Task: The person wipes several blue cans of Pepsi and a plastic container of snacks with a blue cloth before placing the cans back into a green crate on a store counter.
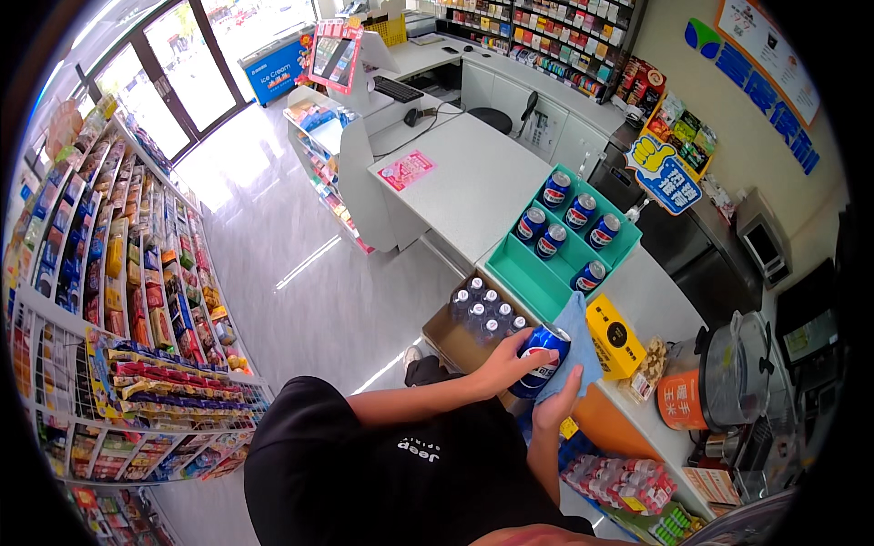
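My left hand [509,365] grips a blue Pepsi can [541,360], its top tilted up and away from me. In my right hand [560,399] is a light blue cloth [577,341], pressed against the can's right side and draping up to the near end of a teal divided tray [529,273]. Several more Pepsi cans stand upright in the tray's compartments, one of them [588,276] alone in the near right part. Just left of the hands, a cardboard box [444,331] holds several white-capped bottles [478,310].
The tray sits on a white counter [464,164]. To its right are a yellow box [614,338], a bag of snacks [645,368] and a corn cooker [713,375]. Packed bottles [621,481] lie below the counter's edge. Snack shelves [136,273] line the left.
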Demonstrator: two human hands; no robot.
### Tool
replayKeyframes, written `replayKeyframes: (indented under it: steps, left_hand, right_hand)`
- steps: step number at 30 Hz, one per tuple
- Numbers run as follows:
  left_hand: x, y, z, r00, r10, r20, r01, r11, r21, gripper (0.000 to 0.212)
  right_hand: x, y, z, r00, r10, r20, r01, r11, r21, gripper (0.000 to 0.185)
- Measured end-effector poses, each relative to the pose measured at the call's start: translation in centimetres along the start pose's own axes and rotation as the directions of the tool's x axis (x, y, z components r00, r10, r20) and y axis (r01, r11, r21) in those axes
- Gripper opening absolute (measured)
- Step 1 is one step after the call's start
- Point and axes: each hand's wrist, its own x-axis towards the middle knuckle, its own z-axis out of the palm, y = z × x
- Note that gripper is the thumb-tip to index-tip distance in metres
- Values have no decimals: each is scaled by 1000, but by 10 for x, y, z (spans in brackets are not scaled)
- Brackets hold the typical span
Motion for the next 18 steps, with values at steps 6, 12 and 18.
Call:
replayKeyframes:
  steps: [6, 12, 18]
  left_hand:
    - [6, -4, -1, 965, 222, -140, -199, 966, 166, 55]
    - [4, 15, -9, 902, 410, -136, -373, 898, 233, 55]
    - [5, 15, -5, 817, 529, 230, -559, 625, 545, 70]
  right_hand:
    - [-20, -1, 13, 997, 39, 66, -34, 997, -71, 51]
    - [-39, 4, 9, 908, 419, 0, -400, 867, 297, 50]
    - [-10, -3, -10, 804, 578, 141, -563, 661, 497, 39]
